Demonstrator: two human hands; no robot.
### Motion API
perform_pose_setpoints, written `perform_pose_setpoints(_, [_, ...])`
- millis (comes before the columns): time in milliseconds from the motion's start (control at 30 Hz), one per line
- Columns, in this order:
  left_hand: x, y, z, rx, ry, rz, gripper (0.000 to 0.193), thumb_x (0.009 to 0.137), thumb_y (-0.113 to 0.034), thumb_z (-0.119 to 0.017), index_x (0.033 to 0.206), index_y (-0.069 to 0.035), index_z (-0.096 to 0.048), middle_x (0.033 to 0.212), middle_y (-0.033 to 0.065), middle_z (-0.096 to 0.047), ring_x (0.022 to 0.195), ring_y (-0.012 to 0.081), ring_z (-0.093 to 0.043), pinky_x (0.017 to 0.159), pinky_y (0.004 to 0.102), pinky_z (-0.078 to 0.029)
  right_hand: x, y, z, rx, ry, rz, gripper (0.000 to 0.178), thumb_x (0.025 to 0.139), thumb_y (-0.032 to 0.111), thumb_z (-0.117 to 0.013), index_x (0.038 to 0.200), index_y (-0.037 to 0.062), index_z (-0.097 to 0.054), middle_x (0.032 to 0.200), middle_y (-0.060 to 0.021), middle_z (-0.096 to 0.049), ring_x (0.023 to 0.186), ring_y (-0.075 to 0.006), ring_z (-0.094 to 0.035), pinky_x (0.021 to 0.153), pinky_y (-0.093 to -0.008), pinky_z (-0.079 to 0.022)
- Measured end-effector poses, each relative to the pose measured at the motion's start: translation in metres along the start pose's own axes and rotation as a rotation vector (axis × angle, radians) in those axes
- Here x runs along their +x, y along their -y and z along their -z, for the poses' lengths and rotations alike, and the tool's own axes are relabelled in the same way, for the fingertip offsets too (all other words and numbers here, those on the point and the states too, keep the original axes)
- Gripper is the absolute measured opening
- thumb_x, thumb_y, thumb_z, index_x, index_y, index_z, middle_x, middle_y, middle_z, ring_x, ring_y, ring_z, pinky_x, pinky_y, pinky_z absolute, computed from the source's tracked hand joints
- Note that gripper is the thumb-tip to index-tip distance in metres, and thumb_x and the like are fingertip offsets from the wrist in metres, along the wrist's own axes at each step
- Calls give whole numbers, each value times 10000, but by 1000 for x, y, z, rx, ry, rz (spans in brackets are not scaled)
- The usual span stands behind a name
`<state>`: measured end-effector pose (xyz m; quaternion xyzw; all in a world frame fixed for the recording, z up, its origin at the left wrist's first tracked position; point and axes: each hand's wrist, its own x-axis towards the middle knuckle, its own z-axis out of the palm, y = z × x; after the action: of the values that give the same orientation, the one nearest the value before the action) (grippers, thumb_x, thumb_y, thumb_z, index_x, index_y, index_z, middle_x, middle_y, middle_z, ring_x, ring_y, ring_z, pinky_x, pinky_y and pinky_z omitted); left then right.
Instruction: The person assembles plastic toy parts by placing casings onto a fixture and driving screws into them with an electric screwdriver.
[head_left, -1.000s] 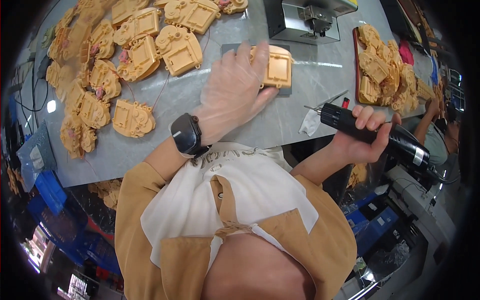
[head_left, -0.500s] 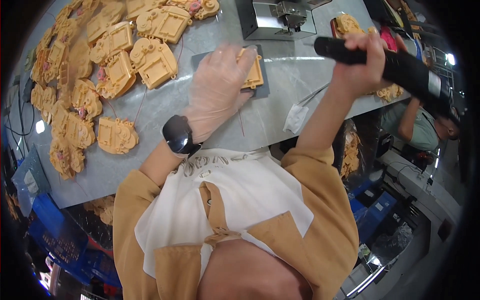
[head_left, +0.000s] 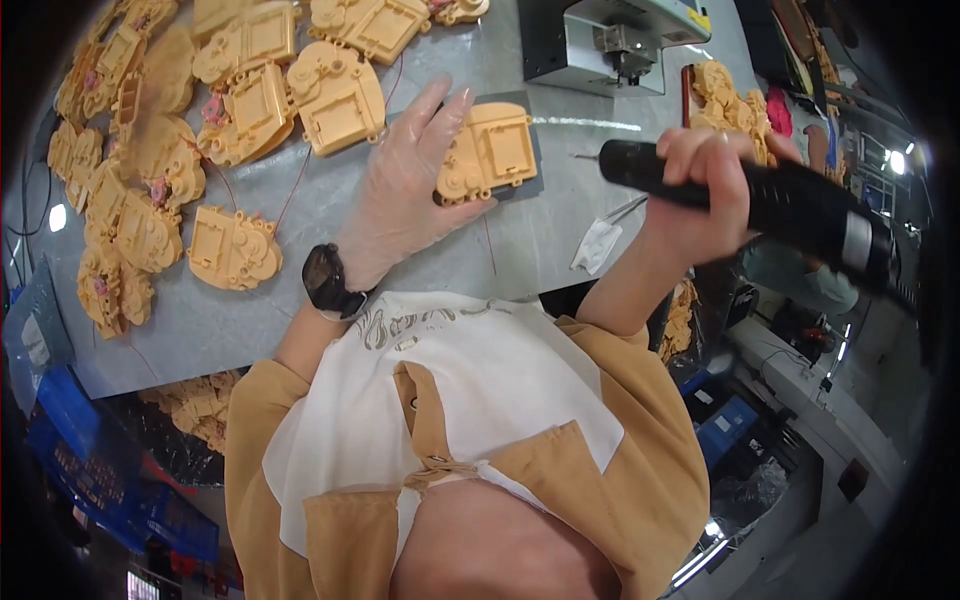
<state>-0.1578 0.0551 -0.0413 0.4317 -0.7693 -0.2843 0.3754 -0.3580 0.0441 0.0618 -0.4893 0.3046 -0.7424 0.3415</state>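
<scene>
My left hand [head_left: 405,180], in a clear thin glove, grips the left side of a yellow plastic housing [head_left: 505,145]. The thumb lies along its near edge and the fingers along its far left side. This housing has a rectangular recess and rests on a dark flat pad [head_left: 536,170]. A thin red wire hangs below it. My right hand [head_left: 705,185] is wrapped round a black electric screwdriver [head_left: 800,210], held above the table to the right of the housing. Its thin bit points left toward the housing, apart from it.
Many similar yellow housings [head_left: 235,245] with red wires cover the table's left side. A metal machine [head_left: 610,50] stands at the far middle. Tweezers with a white wrapping [head_left: 597,245] lie near the front edge. More yellow parts [head_left: 720,95] sit at the right. Blue crates [head_left: 110,470] stand below.
My left hand has shifted left on the housing, uncovering more of it. My right hand has brought the screwdriver lower and its bit now shows. The whole view has shifted slightly.
</scene>
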Motion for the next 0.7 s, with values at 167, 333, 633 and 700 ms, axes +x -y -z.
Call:
perform_pose_setpoints(167, [-1, 7, 0, -11, 5, -31, 895, 565, -219, -811, 1330, -98, -361, 1326, 182, -369, 1115, 344, -458, 923, 395, -412, -29, 5, -27, -86, 81, -1, 461, 761, -35, -480, 1164, 11, -261, 613, -88, -499, 448, -156, -473, 498, -336, -449])
perform_pose_setpoints(333, [-3, 9, 0, -30, 14, -44, 854, 579, -210, -799, 1313, -96, -379, 1320, 173, -377, 1130, 332, -441, 932, 391, -396, -36, -5, -32, -81, 53, -42, 480, 768, -17, -505, 1173, 31, -253, 612, -80, -495, 446, -151, -465, 482, -320, -445])
perform_pose_setpoints(633, [-6, 11, 0, -124, 27, 4, 852, 569, -182, -800, 1308, -95, -386, 1304, 162, -382, 1120, 326, -445, 927, 391, -395, -40, -12, -43, -175, 46, -86, 462, 733, -90, -554, 1103, 66, -327, 612, -86, -517, 448, -157, -464, 452, -307, -447])
perform_pose_setpoints(700, [-5, 11, -1, -112, 9, -9, 855, 566, -180, -802, 1308, -94, -386, 1303, 161, -382, 1121, 325, -446, 927, 391, -395, -40, -15, -39, -169, 100, -55, 464, 712, -115, -570, 1068, 71, -337, 605, -94, -522, 451, -163, -471, 453, -298, -452])
